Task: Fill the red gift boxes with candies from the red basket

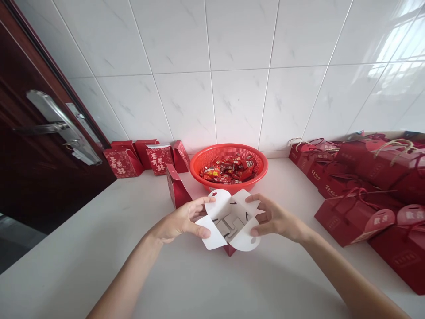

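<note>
Between my hands an unfolded-top gift box stands on the white table, red outside and white inside. Its flaps spread outward, two of them rounded with small cut-outs, and slits show in its inner walls. Nothing lies on the bottom that I can see. My left hand grips the left flaps between thumb and fingers. On the other side, my right hand pinches the right flaps the same way. Just behind the box sits a red plastic basket holding several red-wrapped candies.
Several red printed boxes stand at the back left, and one lone red box is nearer my left hand. Many finished-looking red boxes with cord handles pile up on the right. A tiled wall and a door border the table.
</note>
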The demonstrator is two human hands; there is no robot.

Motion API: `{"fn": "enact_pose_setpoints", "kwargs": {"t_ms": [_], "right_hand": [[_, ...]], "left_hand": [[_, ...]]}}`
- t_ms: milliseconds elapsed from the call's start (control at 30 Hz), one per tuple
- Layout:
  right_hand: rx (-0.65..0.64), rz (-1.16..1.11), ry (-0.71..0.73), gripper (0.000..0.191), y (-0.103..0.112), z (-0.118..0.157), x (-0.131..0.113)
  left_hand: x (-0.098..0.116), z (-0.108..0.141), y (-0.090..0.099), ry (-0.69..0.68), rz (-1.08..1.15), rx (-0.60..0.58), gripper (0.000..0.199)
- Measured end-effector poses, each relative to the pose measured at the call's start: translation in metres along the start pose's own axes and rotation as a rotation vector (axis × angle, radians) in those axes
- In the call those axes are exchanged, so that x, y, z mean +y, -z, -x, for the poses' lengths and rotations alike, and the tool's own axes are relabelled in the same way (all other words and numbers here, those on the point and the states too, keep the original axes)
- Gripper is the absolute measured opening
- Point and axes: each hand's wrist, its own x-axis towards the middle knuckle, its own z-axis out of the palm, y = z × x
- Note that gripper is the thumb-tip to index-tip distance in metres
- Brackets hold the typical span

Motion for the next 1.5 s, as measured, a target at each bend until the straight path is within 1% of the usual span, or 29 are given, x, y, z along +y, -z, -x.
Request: {"fn": "enact_pose_setpoints", "kwargs": {"t_ms": [133, 300, 467, 533, 633, 700, 833, 933, 1033, 1167, 1267, 1300, 1367, 1433, 1500], "right_hand": [[-0.001, -0.029, 0.011, 0.080, 0.001, -0.003, 0.000], [-0.020, -0.026, 0.027, 0.079, 0.005, -0.005, 0.003], [0.063, -0.030, 0.113, 0.072, 0.004, -0.006, 0.002], [0.065, 0.000, 0.129, 0.069, 0.005, -0.006, 0.002], [0.033, 0.077, 0.146, 0.069, 0.007, -0.005, 0.002], [0.049, 0.154, 0.166, 0.068, 0.008, -0.004, 0.002], [0.161, 0.315, 0.228, 0.061, 0.010, -0.002, -0.003], [0.247, 0.317, 0.302, 0.053, 0.011, -0.003, -0.009], [0.376, 0.323, 0.355, 0.048, 0.015, -0.009, -0.016], [0.527, 0.402, 0.429, 0.044, 0.029, -0.030, -0.028], [0.604, 0.511, 0.462, 0.032, 0.045, -0.055, -0.039], [0.638, 0.569, 0.447, 0.027, 0.050, -0.065, -0.044], [0.660, 0.767, 0.333, 0.023, 0.058, -0.084, -0.054], [0.594, 0.985, 0.164, 0.027, 0.064, -0.103, -0.065], [0.481, 1.104, 0.040, 0.033, 0.066, -0.120, -0.074]], "left_hand": [[-0.003, -0.002, 0.002, -0.007, -0.010, 0.043, 0.092], [-0.004, -0.003, 0.002, 0.001, -0.005, 0.044, 0.095], [-0.007, -0.009, -0.003, -0.061, 0.046, 0.126, 0.096], [-0.009, -0.012, -0.002, -0.084, 0.044, 0.132, 0.095], [-0.012, -0.014, 0.001, -0.105, 0.014, 0.104, 0.090], [-0.011, -0.013, 0.002, -0.117, -0.005, 0.096, 0.086], [-0.007, -0.009, -0.002, -0.130, -0.038, 0.127, 0.075], [-0.005, -0.006, -0.006, -0.155, -0.078, 0.173, 0.068], [-0.006, -0.006, -0.007, -0.179, -0.122, 0.195, 0.065], [-0.007, -0.005, -0.006, -0.187, -0.157, 0.196, 0.067], [-0.007, -0.003, -0.006, -0.195, -0.153, 0.216, 0.064], [-0.008, -0.004, -0.006, -0.197, -0.153, 0.233, 0.062], [-0.009, -0.006, -0.006, -0.222, -0.174, 0.285, 0.056], [-0.012, -0.010, -0.005, -0.284, -0.233, 0.379, 0.048], [-0.016, -0.015, -0.003, -0.348, -0.293, 0.486, 0.046]]}}
